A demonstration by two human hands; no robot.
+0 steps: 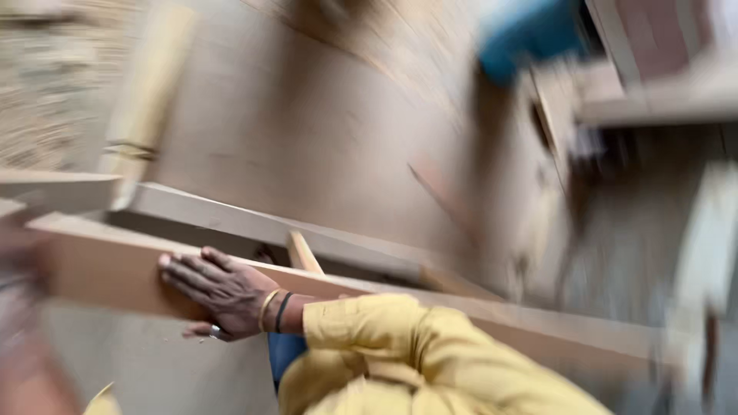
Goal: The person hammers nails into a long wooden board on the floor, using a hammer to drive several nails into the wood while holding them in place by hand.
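The whole view is smeared by motion. My right hand (219, 292), in a yellow sleeve with wrist bands and a ring, lies flat with fingers spread on the face of a long pale wooden board (100, 265). The board runs from the left edge down to the right. A blurred skin-toned shape (17, 307) sits at the board's left end; it is too smeared to tell whether it is my left hand or what it does.
Behind the board a second wooden rail (231, 219) runs parallel, with a short cross piece (302, 252) between them. A large plywood sheet (307, 131) lies beyond. A pale rolled or round post (150, 84) stands upper left. A blue object (526, 34) and wooden furniture (661, 92) are upper right.
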